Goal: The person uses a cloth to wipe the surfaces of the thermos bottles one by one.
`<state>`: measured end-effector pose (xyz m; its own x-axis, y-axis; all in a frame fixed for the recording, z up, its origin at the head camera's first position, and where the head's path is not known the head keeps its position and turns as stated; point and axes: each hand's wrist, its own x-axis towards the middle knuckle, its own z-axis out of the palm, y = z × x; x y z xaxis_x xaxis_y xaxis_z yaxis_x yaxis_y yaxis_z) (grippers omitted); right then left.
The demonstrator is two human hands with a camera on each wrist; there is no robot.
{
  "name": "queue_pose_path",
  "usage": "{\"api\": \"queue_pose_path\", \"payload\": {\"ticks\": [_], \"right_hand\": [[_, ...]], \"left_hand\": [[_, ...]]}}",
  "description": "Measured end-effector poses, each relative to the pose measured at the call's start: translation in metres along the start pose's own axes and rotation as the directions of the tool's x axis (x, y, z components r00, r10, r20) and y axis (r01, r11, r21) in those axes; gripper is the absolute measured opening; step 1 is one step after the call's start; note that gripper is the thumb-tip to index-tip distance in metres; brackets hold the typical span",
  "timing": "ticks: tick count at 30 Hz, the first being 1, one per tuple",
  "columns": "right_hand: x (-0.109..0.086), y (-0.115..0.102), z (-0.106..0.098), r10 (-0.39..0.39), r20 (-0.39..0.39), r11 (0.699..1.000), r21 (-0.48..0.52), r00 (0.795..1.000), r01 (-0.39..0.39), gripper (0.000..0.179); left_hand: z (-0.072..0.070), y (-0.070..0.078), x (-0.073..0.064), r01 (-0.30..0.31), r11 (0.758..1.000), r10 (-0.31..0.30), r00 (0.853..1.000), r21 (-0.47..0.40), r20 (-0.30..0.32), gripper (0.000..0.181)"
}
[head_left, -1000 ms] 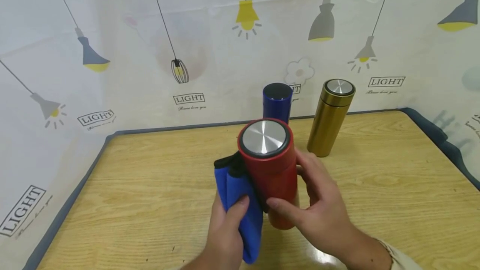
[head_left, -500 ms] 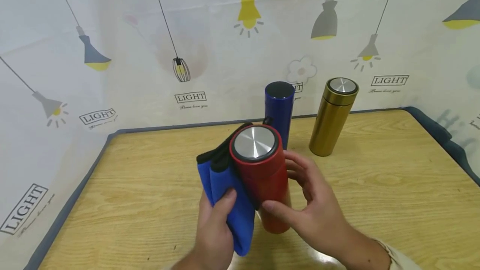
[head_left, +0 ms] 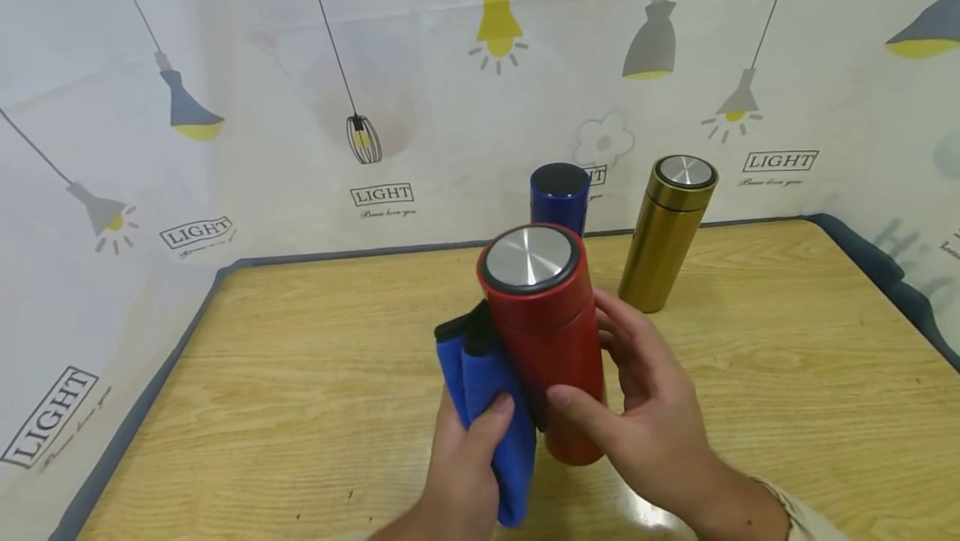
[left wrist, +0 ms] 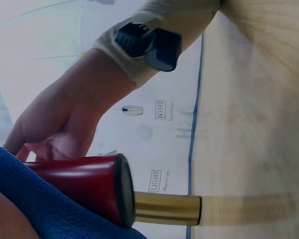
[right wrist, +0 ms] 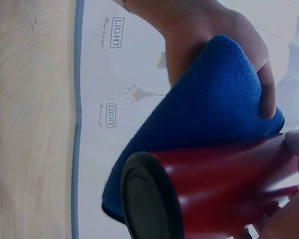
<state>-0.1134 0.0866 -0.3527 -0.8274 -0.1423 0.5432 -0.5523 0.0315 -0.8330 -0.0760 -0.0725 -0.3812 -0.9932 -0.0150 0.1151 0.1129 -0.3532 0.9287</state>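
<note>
A red thermos flask [head_left: 551, 349] with a silver disc on its lid is held off the table, slightly tilted, its dark base [right wrist: 152, 199] showing in the right wrist view. My right hand [head_left: 660, 408] grips it from the right, thumb across the front. On the other side my left hand [head_left: 472, 449] holds a folded blue cloth [head_left: 498, 416] with black edging, thumb on top. The cloth lies against the flask's left side; in the left wrist view the blue cloth [left wrist: 55, 204] runs along the red body. The left fingers are hidden behind the cloth.
A blue thermos flask [head_left: 559, 199] with a dark lid stands behind the red one, partly hidden by it. To its right is a gold thermos flask [head_left: 667, 232]. The wood-grain table [head_left: 300, 374] ends at a printed cloth backdrop [head_left: 442, 107].
Both hands, with the red flask and cloth, shift left and lower, then back right and up. The red flask covers more of the blue flask now than half a second ago.
</note>
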Motion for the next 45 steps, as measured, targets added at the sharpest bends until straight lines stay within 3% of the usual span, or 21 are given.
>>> {"api": "queue_pose_path", "payload": {"ticks": [3,6,9,15,20,25,28,33,37,45], "right_hand": [[0.0,0.002,0.0,-0.051,-0.015,0.997,0.061,0.999,0.052,0.083],[0.0,0.002,0.0,-0.073,-0.016,0.994,0.086,0.997,0.074,0.081],[0.0,0.001,-0.001,-0.043,-0.002,0.998,0.047,0.999,0.043,0.082],[0.003,0.0,-0.003,0.045,0.085,0.994,-0.101,0.995,-0.036,0.085],[0.005,-0.002,-0.002,0.074,0.14,0.987,-0.153,0.987,-0.052,0.085],[0.002,-0.001,-0.001,0.083,0.125,0.992,-0.101,0.989,-0.07,0.081],[0.001,0.0,0.0,0.064,0.1,0.995,-0.087,0.993,-0.055,0.073],[0.002,0.003,0.001,-0.008,0.07,0.991,-0.131,0.998,0.017,0.07],[0.002,0.004,0.0,0.004,0.108,0.981,-0.192,0.994,0.017,0.076],[0.002,0.006,-0.001,-0.015,0.116,0.937,-0.344,0.993,0.054,0.096]], "left_hand": [[0.001,-0.001,-0.001,-0.016,0.999,0.015,0.999,0.034,0.033,0.055],[0.001,0.0,0.0,-0.007,1.0,0.007,1.0,0.027,0.025,0.051],[0.001,0.005,0.001,0.025,1.0,-0.025,1.0,0.017,0.002,0.049],[-0.001,0.02,0.007,0.053,0.996,-0.053,0.999,0.077,0.003,0.049],[-0.002,0.024,0.009,0.009,1.0,-0.009,1.0,-0.009,-0.025,0.043],[-0.004,0.017,0.006,-0.067,0.998,0.067,0.997,-0.009,-0.036,0.045],[-0.003,0.01,0.002,-0.068,0.998,0.068,0.997,-0.003,-0.029,0.052],[0.0,0.004,0.0,-0.049,0.999,0.049,0.999,-0.019,-0.001,0.056],[0.0,-0.005,-0.004,-0.079,0.997,0.079,0.997,0.005,-0.015,0.056],[0.0,-0.007,-0.01,-0.047,0.999,0.046,0.999,0.028,0.018,0.057]]}}
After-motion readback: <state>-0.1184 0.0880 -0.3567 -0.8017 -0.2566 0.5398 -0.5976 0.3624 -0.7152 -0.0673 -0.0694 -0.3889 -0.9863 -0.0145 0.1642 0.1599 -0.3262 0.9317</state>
